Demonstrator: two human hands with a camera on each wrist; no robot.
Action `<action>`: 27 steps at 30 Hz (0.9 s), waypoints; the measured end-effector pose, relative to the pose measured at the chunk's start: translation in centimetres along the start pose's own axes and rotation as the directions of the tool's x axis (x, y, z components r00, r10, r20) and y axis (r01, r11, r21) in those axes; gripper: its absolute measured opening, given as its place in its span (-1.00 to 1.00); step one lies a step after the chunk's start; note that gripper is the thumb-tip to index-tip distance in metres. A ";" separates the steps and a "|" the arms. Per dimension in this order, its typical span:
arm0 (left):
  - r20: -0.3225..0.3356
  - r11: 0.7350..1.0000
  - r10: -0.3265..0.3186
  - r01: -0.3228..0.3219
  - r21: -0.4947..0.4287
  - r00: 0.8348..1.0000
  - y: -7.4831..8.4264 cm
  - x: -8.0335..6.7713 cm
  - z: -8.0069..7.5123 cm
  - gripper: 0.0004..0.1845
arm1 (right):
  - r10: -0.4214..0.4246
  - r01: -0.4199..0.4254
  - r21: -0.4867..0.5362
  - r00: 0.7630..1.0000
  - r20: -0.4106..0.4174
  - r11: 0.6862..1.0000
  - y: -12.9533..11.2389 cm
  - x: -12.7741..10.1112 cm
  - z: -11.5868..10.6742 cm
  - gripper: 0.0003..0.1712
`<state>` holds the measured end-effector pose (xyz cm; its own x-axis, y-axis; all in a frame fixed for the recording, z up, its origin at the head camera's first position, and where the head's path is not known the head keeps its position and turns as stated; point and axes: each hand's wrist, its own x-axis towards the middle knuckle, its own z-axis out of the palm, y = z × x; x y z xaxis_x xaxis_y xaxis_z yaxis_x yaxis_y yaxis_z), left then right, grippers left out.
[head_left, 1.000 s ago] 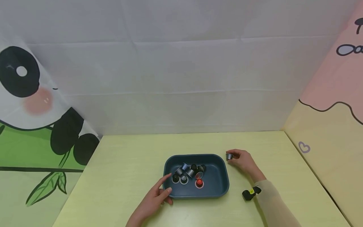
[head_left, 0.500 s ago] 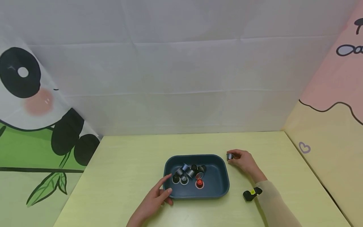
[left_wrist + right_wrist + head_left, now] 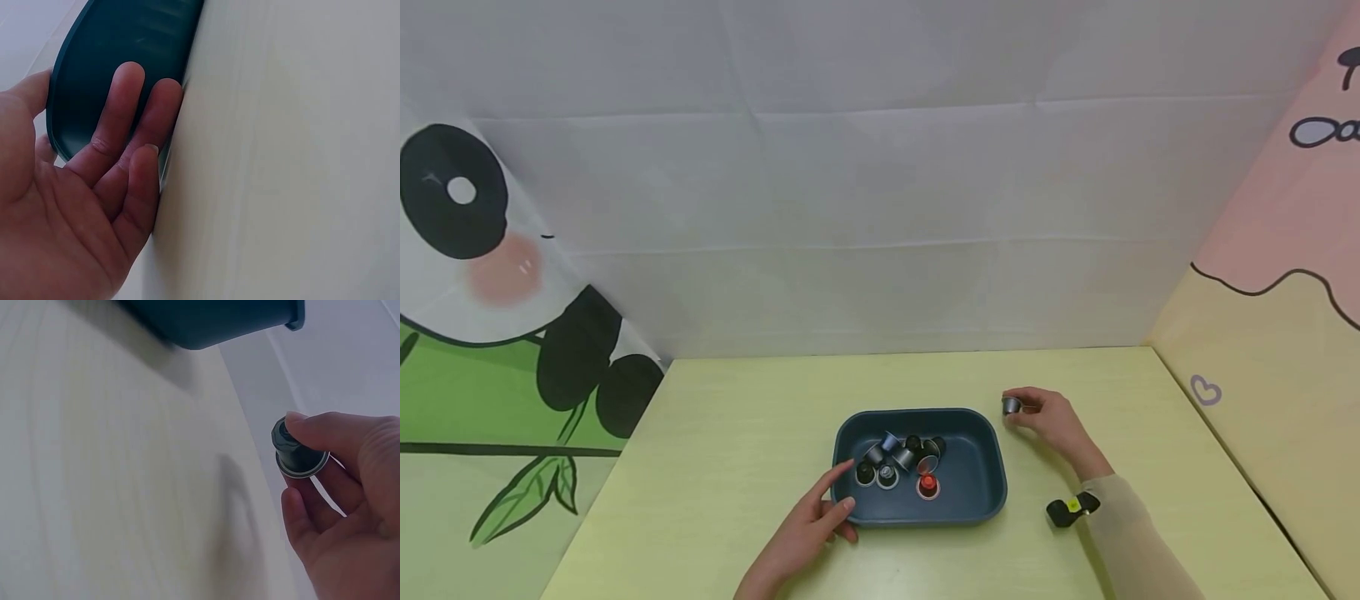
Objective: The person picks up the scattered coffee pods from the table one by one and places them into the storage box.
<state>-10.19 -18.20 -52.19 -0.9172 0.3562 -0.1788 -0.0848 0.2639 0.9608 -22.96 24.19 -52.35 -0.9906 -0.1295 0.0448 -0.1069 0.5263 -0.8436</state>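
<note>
A dark teal tray (image 3: 977, 500) sits mid-table and holds several small coffee capsules (image 3: 898, 457), among them a red one (image 3: 927, 486). My left hand (image 3: 820, 521) rests against the tray's near-left corner with straight fingers; in the left wrist view its fingers (image 3: 134, 119) press the tray wall (image 3: 125, 37). My right hand (image 3: 1048, 421) is just right of the tray's far-right corner and pinches a dark capsule (image 3: 1011, 406) lifted off the table. The right wrist view shows this capsule (image 3: 297, 453) between thumb and fingertips, with the tray (image 3: 212, 319) beyond.
The yellow-green table (image 3: 737, 417) is walled by a white sheet behind, a panda picture at left and a pink and yellow panel at right. A black wrist device (image 3: 1071, 508) sits on my right sleeve.
My right hand has lifted the dark capsule slightly up and away from the table beside the tray. My left hand has stayed on the tray corner.
</note>
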 end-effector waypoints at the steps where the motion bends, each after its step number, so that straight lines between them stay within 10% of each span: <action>1: 0.000 1.000 0.001 -0.001 -0.001 1.000 0.0 0.0 0.0 -0.34 | -0.002 0.002 0.011 1.000 0.003 1.000 -0.3 0.0 -0.1 -0.55; 27: -0.003 1.000 0.003 -0.003 0.016 1.000 0.3 -0.1 0.0 -0.35 | -0.121 0.121 0.017 0.992 0.023 0.993 -6.3 -0.4 -1.2 -0.55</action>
<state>-10.10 -18.16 -51.90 -0.9185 0.3545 -0.1754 -0.0760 0.2771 0.9578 -21.97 21.96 -46.36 -0.9681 -0.2119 0.1339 -0.2242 0.4926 -0.8409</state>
